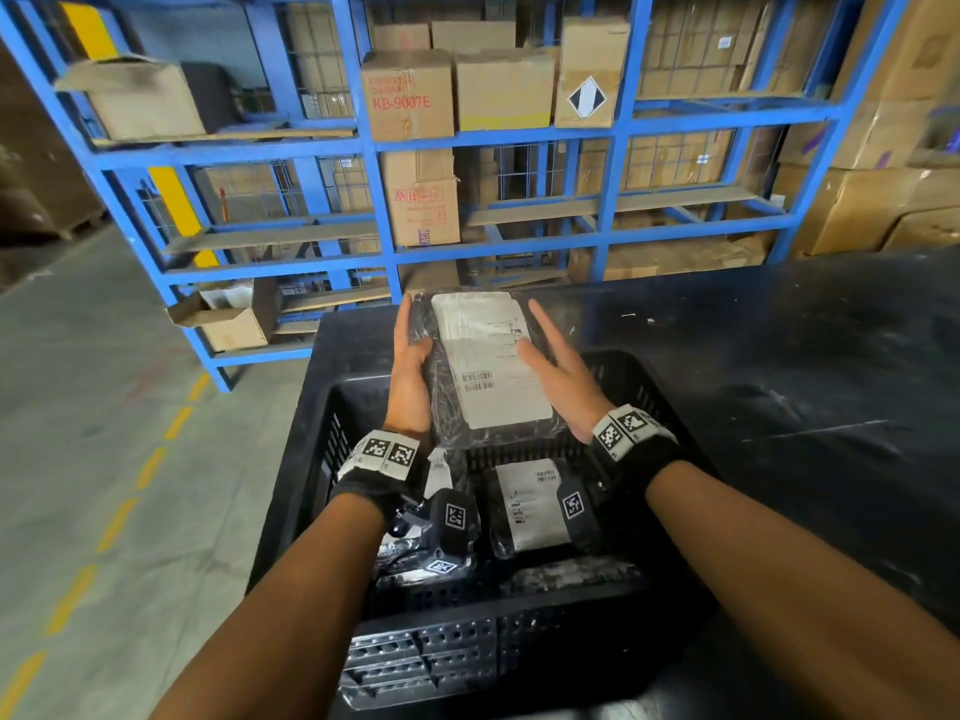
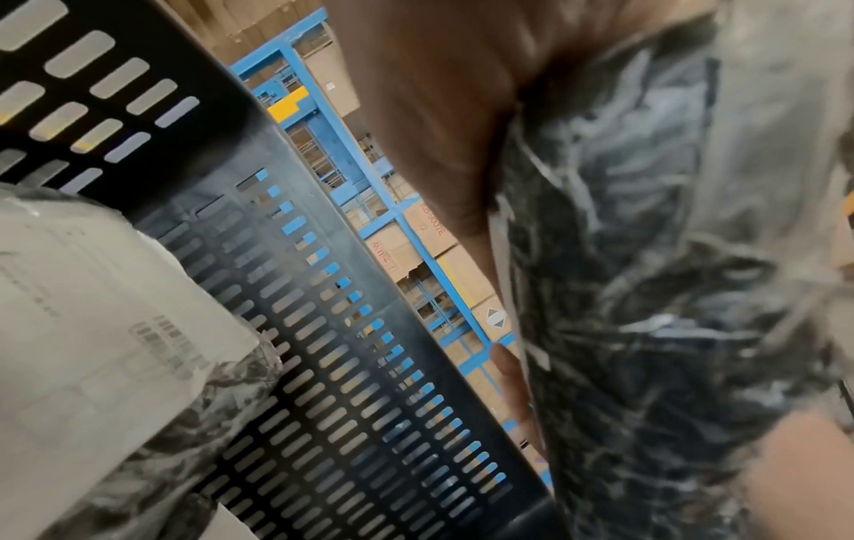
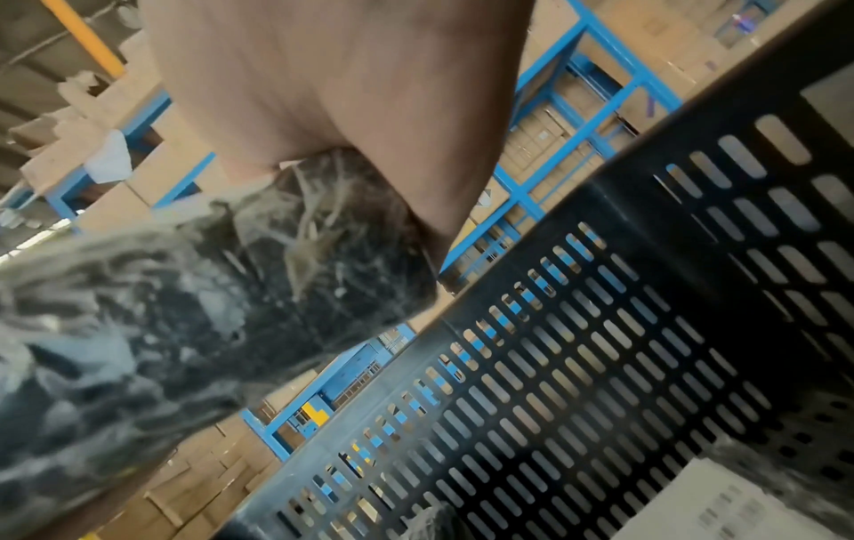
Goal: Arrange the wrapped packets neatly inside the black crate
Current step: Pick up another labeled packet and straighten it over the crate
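Packet (image 1: 493,366) lengthwise away, label up, over crate (image 1: 457,657), left hand (image 1: 410,376) and right hand (image 1: 558,379) pressing sides, fingers straight

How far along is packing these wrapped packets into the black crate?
Done: at least two wrapped packets lie in the black perforated plastic crate. In hand: a black plastic-wrapped packet with white label, held between left hand and right hand above it. Left: setting it down neatly.
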